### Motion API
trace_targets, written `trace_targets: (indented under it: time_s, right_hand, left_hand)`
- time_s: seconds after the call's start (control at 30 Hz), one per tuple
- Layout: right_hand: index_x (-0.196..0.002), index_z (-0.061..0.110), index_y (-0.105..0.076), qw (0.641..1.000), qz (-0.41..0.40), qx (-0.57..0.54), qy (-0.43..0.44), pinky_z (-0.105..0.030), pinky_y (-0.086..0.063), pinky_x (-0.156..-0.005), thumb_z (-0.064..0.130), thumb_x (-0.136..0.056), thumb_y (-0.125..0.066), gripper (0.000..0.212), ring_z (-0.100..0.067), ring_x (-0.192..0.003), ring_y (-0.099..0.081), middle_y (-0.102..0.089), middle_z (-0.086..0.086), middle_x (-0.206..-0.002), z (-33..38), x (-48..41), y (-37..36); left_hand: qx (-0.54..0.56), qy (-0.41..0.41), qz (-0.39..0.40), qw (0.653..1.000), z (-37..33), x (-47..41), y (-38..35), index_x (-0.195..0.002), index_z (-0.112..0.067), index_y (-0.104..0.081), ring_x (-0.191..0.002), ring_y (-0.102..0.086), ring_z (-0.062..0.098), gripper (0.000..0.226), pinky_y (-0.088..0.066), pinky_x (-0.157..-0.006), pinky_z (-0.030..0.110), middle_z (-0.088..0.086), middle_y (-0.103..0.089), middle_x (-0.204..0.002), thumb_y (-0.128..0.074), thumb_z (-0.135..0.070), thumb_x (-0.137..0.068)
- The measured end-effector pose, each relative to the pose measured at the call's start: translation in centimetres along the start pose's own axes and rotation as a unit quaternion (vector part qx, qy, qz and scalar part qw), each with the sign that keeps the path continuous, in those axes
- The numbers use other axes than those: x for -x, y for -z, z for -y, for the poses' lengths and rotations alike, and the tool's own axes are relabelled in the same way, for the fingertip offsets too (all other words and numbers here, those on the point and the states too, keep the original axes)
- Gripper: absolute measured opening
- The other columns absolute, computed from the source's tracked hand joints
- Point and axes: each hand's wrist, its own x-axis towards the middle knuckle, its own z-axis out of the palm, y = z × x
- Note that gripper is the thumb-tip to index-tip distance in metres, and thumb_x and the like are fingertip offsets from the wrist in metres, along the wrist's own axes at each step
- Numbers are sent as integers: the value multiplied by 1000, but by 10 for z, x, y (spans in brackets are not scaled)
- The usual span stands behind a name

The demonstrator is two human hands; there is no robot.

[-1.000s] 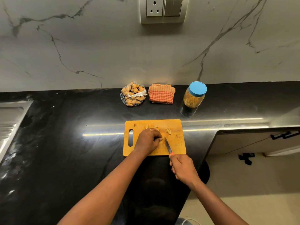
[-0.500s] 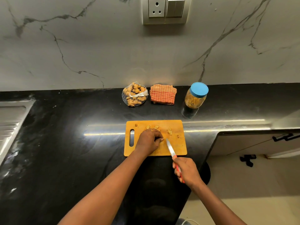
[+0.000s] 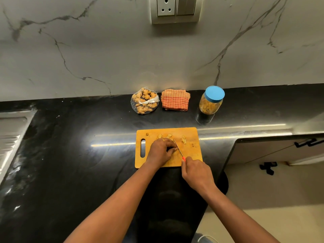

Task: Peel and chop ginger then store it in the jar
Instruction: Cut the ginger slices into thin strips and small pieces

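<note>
An orange cutting board (image 3: 190,155) lies on the black counter. My left hand (image 3: 161,150) rests on the board with its fingers curled over a piece of ginger that is mostly hidden. My right hand (image 3: 197,174) grips the red handle of a small knife (image 3: 178,149); the blade lies right beside my left fingertips. Cut ginger slices (image 3: 165,136) and a few strips (image 3: 183,139) lie on the board's far side. A jar with a blue lid (image 3: 211,100) stands at the back right and holds yellowish pieces.
A net bag of whole ginger (image 3: 144,100) and a folded orange checked cloth (image 3: 175,99) lie by the marble wall. A steel sink drainboard (image 3: 10,130) is at the far left. The counter ends at the right, above a cabinet (image 3: 273,149) and floor.
My right hand has pushed the knife forward and left, so the blade now lies against my left fingertips. My left hand has stayed on the ginger.
</note>
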Motion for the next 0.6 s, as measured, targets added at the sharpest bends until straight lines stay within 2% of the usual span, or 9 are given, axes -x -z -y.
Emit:
trace_targets:
  time_s: [0.07,0.43,0.6]
  right_hand:
    - [-100,19,-57,1000,1,14,-2,-31,-43,-54,42,-104,-30,35,-20,-66,-63,-64,0,-78,2,2,-1]
    - [-101,20,-55,999,9,39,0,-33,-53,-58,44,-105,-28,36,-19,-64,-64,-65,1,-78,3,3,-5]
    - [-101,19,-54,999,15,40,16,-33,-50,-59,44,-105,-26,38,-20,-65,-63,-63,0,-79,-1,1,-4]
  left_hand:
    - [3,-3,0,1000,2,-1,-1,-96,-18,-78,-97,-64,13,14,-49,-88,29,-4,-73,-103,-74,-23,-83]
    - [-4,-21,2,1000,5,0,-3,-100,-15,-77,-100,-62,16,18,-48,-87,28,-1,-72,-108,-72,-23,-85]
    - [8,-23,1,1000,7,0,-4,-97,-14,-77,-98,-62,16,15,-49,-84,27,-1,-71,-106,-73,-21,-84]
